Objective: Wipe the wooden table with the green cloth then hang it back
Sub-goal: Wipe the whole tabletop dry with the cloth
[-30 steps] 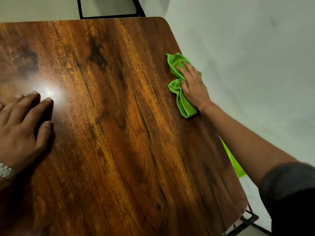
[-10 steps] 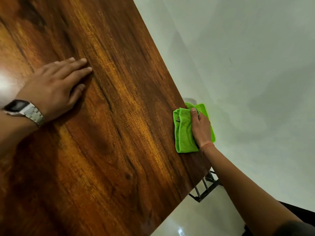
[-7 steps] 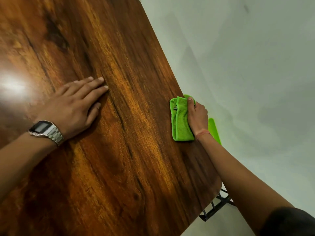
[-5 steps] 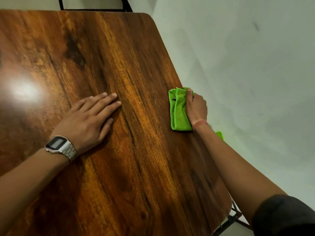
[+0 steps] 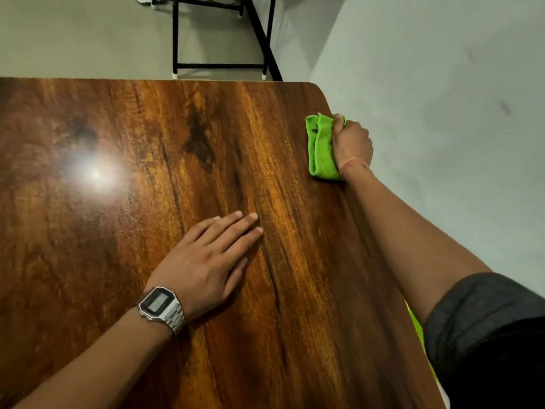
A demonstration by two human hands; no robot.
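The right hand (image 5: 352, 144) is clenched around the folded green cloth (image 5: 321, 149), pressing it on the wooden table (image 5: 206, 149) at its right edge near the far corner. The left hand (image 5: 206, 261) lies flat, fingers released. Best keep the cloth flat and sweep leftward, where the bare top gives free room

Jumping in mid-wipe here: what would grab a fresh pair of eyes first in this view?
The bright green cloth stands out, bunched under the right hand at the wooden table's far right edge, near the rounded corner. Next is the left hand lying flat mid-table, with a silver digital watch on its wrist. A white glare spot shines on the left of the tabletop.
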